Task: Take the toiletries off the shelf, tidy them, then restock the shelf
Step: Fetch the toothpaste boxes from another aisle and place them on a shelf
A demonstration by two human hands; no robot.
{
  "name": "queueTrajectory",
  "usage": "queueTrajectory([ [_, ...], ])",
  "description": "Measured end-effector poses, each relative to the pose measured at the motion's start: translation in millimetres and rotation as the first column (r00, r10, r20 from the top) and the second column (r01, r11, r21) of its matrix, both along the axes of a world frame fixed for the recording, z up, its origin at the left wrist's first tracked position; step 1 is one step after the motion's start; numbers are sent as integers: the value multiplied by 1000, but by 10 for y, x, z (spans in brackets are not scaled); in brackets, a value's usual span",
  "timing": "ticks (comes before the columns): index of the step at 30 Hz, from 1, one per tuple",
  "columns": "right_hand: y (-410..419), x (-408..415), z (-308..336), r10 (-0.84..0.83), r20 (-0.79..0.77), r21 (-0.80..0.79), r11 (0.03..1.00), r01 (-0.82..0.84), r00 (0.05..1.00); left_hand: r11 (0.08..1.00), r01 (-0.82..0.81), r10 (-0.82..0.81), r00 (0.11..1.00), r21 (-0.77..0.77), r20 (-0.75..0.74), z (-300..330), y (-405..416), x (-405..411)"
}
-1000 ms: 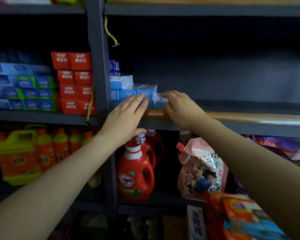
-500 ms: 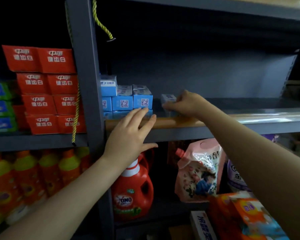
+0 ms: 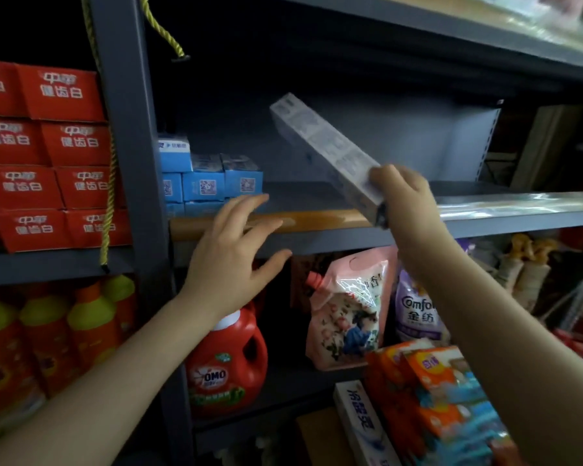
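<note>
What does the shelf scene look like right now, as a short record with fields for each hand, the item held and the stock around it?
right hand: grips one end of a long pale box, tilted, lifted clear of the shelf
left hand: open, fingers spread at the shelf's front edge, holding nothing
same shelf: blue boxes stacked at its left end
left bay: red boxes in stacked rows
below: red detergent jug, pink refill pouch

We face a dim grey metal rack whose upright post (image 3: 128, 183) runs down the left of the frame, a yellow rope (image 3: 164, 30) hanging at upper left, a pale back panel (image 3: 418, 142) catching light at centre right.
</note>
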State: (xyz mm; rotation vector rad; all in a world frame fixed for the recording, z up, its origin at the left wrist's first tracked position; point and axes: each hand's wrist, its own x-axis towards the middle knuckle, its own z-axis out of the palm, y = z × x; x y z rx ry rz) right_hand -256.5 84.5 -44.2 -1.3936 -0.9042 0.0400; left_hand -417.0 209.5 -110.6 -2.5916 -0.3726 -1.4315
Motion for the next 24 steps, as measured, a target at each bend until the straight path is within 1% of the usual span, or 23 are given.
queueTrajectory([
  [1, -138, -12, -133, 86, -123, 26, 996, -84, 989, 989, 107, -99, 992, -107, 75, -13, -98, 28],
  [2, -254, -17, -282, 150, -223, 27, 989, -148, 963, 939, 226, -191, 969, -260, 155, -20, -221, 57],
  [3, -350, -25, -438, 180, -295, 5, 982, -186, 939, 832, 336, -256, 939, -441, 231, -23, -358, 83],
  [4, -436, -37, -580, 200, -351, -9, 976, -217, 915, 645, 434, -320, 901, -629, 294, -11, -513, 112],
  [5, -504, -41, -714, 233, -399, 2, 968, -253, 887, 417, 494, -391, 855, -763, 340, -28, -619, 166],
  [6, -567, -43, -838, 287, -448, 37, 952, -303, 847, 236, 526, -441, 807, -817, 392, -63, -685, 226],
  [7, -624, -37, -941, 358, -491, 82, 927, -367, 794, 155, 537, -443, 788, -829, 428, -112, -719, 288],
  [8, -682, -31, -1015, 434, -504, 110, 890, -442, 747, 106, 552, -417, 780, -827, 467, -149, -750, 336],
  [9, -726, -21, -1077, 498, -485, 102, 849, -519, 719, 86, 564, -378, 781, -822, 497, -183, -774, 377],
  [10, -755, -14, -1132, 542, -451, 51, 809, -585, 710, 81, 568, -339, 789, -819, 513, -224, -795, 414],
  [11, -768, -3, -1186, 549, -419, -24, 790, -613, 723, 103, 558, -320, 802, -823, 504, -290, -798, 457],
  [13, -763, 27, -1272, 510, -398, -136, 790, -599, 763, 144, 514, -314, 834, -846, 453, -419, -797, 505],
  [15, -744, 60, -1309, 489, -384, -195, 786, -586, 783, 170, 507, -347, 833, -845, 430, -517, -763, 527],
  [17, -725, 115, -1350, 459, -321, -263, 797, -544, 828, 196, 504, -390, 827, -841, 405, -553, -725, 527],
  [18, -706, 143, -1375, 425, -279, -280, 822, -496, 861, 198, 514, -409, 817, -835, 406, -561, -704, 525],
  [19, -685, 172, -1406, 367, -204, -302, 858, -415, 908, 187, 538, -416, 801, -822, 430, -573, -680, 526],
  [21, -635, 223, -1494, 201, 21, -374, 910, -179, 979, 154, 600, -405, 763, -785, 504, -611, -656, 531],
  [23, -599, 238, -1581, 79, 205, -400, 917, 9, 976, 135, 656, -404, 721, -743, 563, -651, -678, 543],
  [24, -588, 235, -1625, 58, 252, -393, 918, 47, 966, 126, 680, -409, 699, -722, 586, -679, -696, 556],
])
